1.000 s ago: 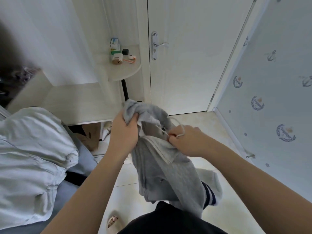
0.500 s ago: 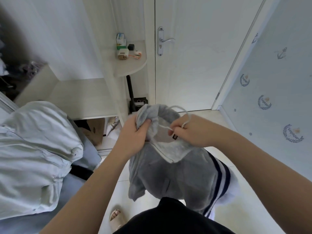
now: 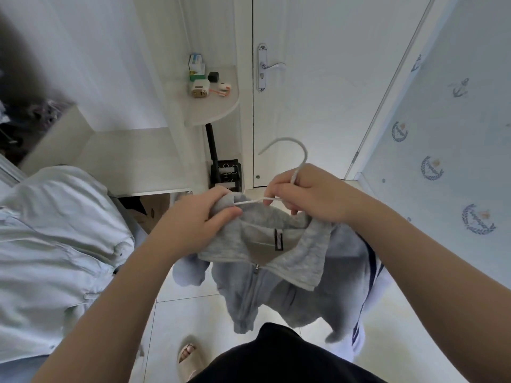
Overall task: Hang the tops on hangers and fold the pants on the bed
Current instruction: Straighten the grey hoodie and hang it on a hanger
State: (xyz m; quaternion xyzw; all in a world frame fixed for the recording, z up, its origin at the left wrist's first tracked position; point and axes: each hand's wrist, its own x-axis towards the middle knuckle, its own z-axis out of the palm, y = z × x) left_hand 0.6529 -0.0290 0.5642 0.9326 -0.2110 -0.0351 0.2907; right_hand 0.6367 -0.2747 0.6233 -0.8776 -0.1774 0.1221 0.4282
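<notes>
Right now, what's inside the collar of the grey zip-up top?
A thin white wire hanger: hook above the right hand, one arm reaching the left hand. The grey top hides the rest.

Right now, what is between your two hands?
In the head view, a thin bar of the white hanger spans the gap from left hand to right hand, over the collar of the grey top.

Jacket centre; hanger in its neck, hook above. Left hand on jacket's left shoulder, right hand above collar. Door behind jacket, shelf behind-left, shirt left, wall right.
</notes>
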